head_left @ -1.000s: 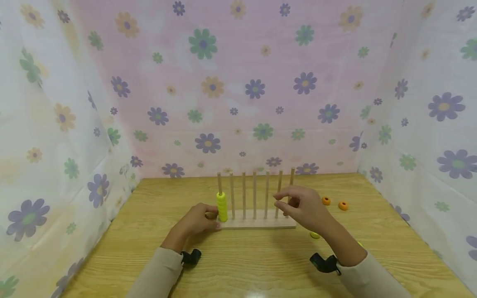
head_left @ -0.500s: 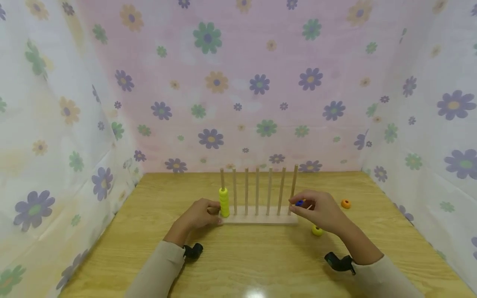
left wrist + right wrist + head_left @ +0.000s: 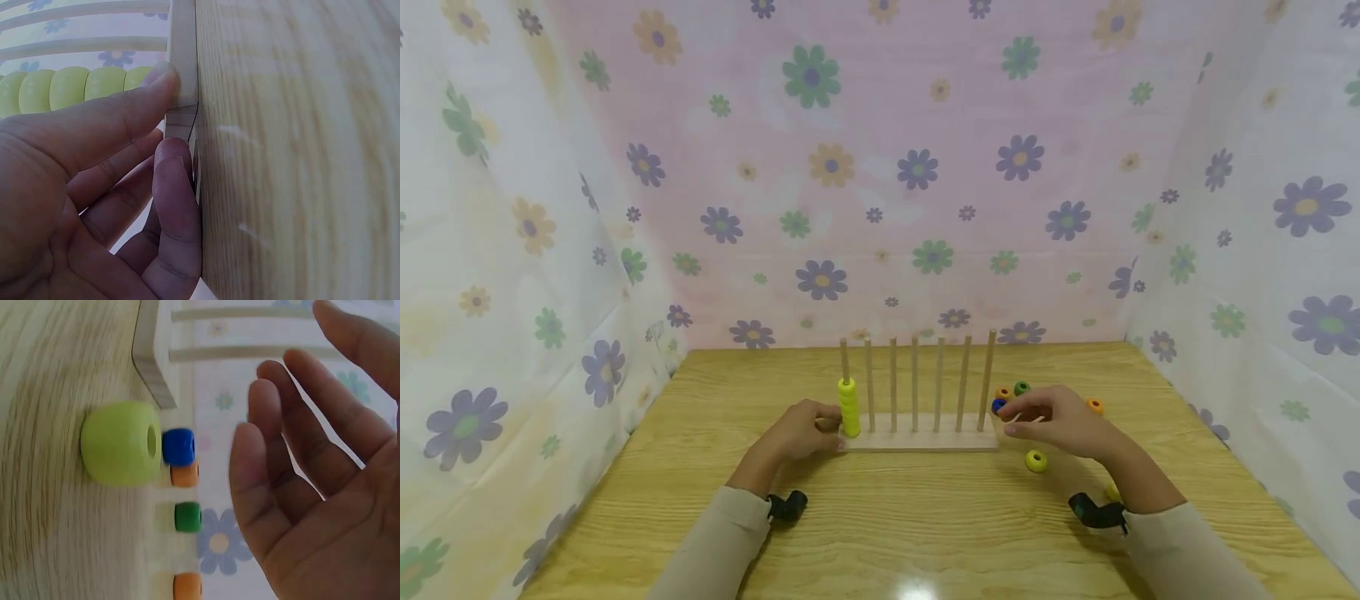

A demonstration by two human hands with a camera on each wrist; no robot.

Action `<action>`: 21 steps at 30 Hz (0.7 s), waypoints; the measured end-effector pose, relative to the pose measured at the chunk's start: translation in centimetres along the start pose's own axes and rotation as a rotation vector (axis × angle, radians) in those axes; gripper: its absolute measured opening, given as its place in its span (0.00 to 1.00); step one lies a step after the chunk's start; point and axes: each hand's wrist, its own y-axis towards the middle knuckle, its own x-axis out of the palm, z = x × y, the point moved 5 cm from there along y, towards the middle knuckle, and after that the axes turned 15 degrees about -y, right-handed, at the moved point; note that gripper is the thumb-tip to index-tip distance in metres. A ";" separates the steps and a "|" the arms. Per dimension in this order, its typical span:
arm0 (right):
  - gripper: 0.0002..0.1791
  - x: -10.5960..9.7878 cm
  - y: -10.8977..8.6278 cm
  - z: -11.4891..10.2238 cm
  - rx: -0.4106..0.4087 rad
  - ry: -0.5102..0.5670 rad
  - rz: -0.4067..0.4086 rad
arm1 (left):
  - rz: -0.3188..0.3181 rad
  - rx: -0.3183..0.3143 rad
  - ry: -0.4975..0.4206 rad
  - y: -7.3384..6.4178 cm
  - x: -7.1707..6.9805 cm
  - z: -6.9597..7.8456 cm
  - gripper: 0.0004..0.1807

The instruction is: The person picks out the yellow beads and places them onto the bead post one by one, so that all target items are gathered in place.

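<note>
A wooden peg stand (image 3: 917, 439) with a row of upright pegs stands on the table. Yellow beads (image 3: 848, 408) are stacked on its leftmost peg. My left hand (image 3: 801, 435) holds the left end of the base; in the left wrist view the thumb (image 3: 134, 106) lies on its front edge and other fingers touch the end. Over the table beyond the stand's right end, my right hand (image 3: 1063, 423) has relaxed fingers and nothing in it. Nearest to it are a loose yellow bead (image 3: 1036, 461) and a blue bead (image 3: 998, 406), partly hidden in the head view.
Behind the right hand lie a green bead (image 3: 1022, 388), an orange bead (image 3: 1003, 392) and a second orange bead (image 3: 1095, 406). Another yellow bead (image 3: 1112, 492) is partly covered by the right wrist. Flowered cloth (image 3: 880, 208) closes off the table's back and sides.
My right hand has moved right, away from the rightmost pegs, uncovering the blue, green and orange beads. My left hand stays at the stand's left end.
</note>
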 end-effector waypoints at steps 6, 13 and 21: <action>0.22 0.0 -1.0 2.1 0.040 0.101 -0.157 | 0.014 -0.013 0.006 0.1 0.1 0.0 0.28; 0.27 0.3 -1.7 3.1 0.048 0.184 -0.254 | 0.004 -0.009 0.003 0.0 0.0 0.0 0.27; 0.29 0.5 -2.0 3.9 0.062 0.238 -0.318 | -0.001 0.002 0.001 -0.2 0.0 -0.1 0.27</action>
